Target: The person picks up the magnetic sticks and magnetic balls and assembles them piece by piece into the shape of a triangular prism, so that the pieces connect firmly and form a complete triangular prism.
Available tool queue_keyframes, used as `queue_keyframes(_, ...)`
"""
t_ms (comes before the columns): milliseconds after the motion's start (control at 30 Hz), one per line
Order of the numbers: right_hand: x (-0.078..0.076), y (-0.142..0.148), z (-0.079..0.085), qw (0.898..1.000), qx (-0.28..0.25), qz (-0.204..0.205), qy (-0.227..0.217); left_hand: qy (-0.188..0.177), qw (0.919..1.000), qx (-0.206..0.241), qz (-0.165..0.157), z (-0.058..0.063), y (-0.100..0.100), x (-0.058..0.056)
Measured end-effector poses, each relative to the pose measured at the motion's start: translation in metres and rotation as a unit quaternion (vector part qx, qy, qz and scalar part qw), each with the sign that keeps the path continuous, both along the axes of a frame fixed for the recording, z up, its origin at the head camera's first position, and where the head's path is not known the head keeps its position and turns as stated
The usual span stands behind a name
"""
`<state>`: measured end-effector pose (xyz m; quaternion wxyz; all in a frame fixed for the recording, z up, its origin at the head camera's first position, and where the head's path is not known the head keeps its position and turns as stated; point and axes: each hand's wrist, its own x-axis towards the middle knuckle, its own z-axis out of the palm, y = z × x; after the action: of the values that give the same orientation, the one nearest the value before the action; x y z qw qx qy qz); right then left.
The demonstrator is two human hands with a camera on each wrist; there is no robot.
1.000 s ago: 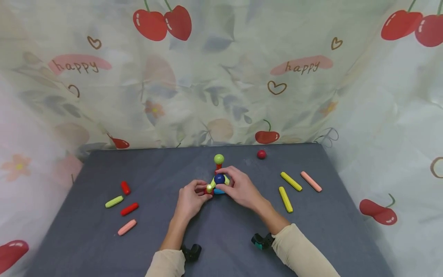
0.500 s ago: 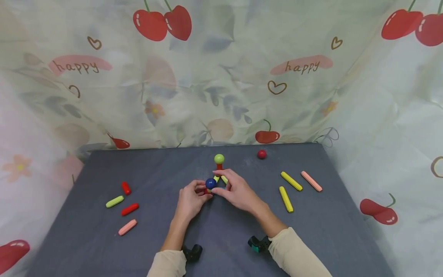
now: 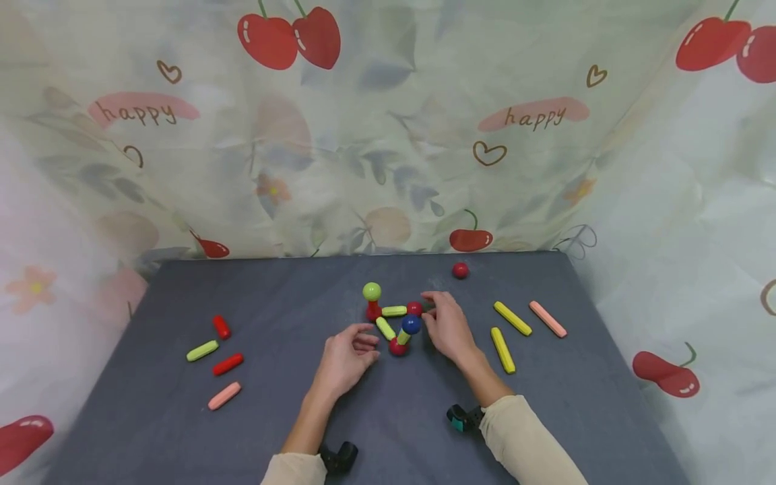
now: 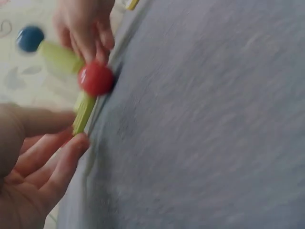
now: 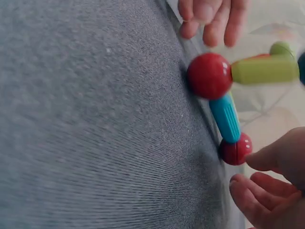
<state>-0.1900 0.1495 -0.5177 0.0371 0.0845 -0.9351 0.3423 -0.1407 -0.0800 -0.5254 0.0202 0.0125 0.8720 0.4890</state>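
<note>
Fingers [image 3: 358,331] loosely bent, both hands [image 3: 345,360] [image 3: 450,327] flank the ball-and-stick frame [image 3: 385,329].

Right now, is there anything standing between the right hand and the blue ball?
Nothing visible: the head view shows an open gap between the right hand and the blue ball. A red ball lies close by, off that line.

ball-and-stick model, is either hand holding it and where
No hold shows: the left hand is beside the model, the right hand by its rightmost red ball, touch unclear.
</note>
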Motion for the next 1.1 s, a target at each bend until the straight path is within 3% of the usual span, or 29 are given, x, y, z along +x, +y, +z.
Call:
queue_keyframes(100, 0.005, 0.002, 0.002, 1.0, 0.005, 0.004, -0.026, 0.025, 0.9982, 0.012, 0.053, 0.0, -0.007, -0.012)
queue_keyframes(167, 0.013, 0.003, 0.005, 0.998, 0.009, 0.02, -0.066, 0.038, 0.9966, 0.023, 0.069, 0.0, -0.01, -0.023)
queue_keyframes(300, 0.029, -0.005, 0.006, 0.992, -0.01, 0.048, -0.118, 0.033, 0.9983, 0.038, 0.028, -0.004, -0.013, -0.045)
queue_keyframes(433, 0.039, -0.019, -0.003, 0.995, -0.003, 0.052, -0.086, 0.022, 0.9996, 0.019, -0.005, -0.01, -0.01, -0.056)
queue_keyframes(567, 0.04, -0.024, -0.005, 0.998, 0.042, 0.035, -0.023, 0.034, 0.9993, -0.017, 0.002, -0.011, -0.007, -0.057)
queue_keyframes(667, 0.035, -0.02, -0.001, 0.997, 0.069, 0.021, -0.004, 0.035, 0.9986, -0.037, 0.015, -0.007, -0.007, -0.052)
queue_keyframes(833, 0.021, -0.011, 0.005, 0.996, 0.086, 0.025, -0.011, 0.016, 0.9975, -0.059, 0.034, -0.002, -0.006, -0.042)
queue_keyframes(1100, 0.008, -0.009, 0.01, 0.991, 0.114, 0.065, -0.03, 0.023, 0.995, -0.062, 0.076, -0.005, -0.002, -0.037)
